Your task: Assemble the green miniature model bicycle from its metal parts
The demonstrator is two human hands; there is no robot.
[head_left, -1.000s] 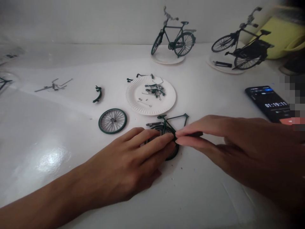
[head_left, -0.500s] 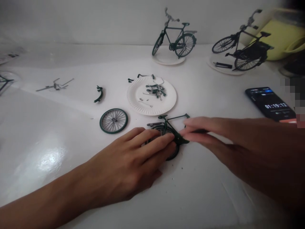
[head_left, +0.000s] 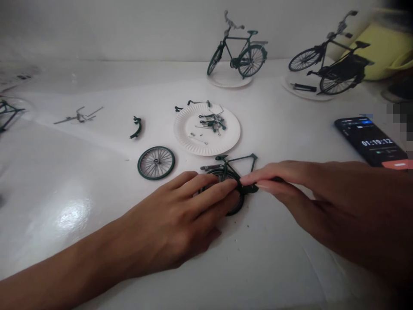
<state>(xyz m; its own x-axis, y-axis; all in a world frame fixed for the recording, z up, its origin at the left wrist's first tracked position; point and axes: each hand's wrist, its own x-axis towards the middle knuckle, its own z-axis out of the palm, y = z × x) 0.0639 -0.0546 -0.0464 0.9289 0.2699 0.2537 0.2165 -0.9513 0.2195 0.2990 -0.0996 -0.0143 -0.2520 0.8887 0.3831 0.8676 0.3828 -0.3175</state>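
A green model bicycle (head_left: 241, 162), without handlebars or front wheel, lies on its side on the white table. My left hand (head_left: 190, 211) is curled over its rear wheel (head_left: 237, 206), with the fingertips by the middle of the frame; much of the wheel is hidden under the fingers. From the right, my right hand (head_left: 309, 198) pinches at the chain guard (head_left: 250, 188) with thumb and index finger. Something dark shows between those two fingers, but I cannot tell whether it is a part or shadow. A loose spoked wheel (head_left: 156, 162) lies left of the bicycle.
Behind the bicycle, a paper plate (head_left: 182, 140) holds small green and grey parts. A curved green mudguard piece (head_left: 137, 128) and thin grey parts (head_left: 79, 116) lie leftward. Two assembled model bicycles (head_left: 237, 47) stand at the back. A phone (head_left: 368, 140) showing a timer lies right.
My right index finger has shifted left and down, from the frame's front end to the chain guard area. My left hand keeps its place on the wheel. The view has moved slightly.
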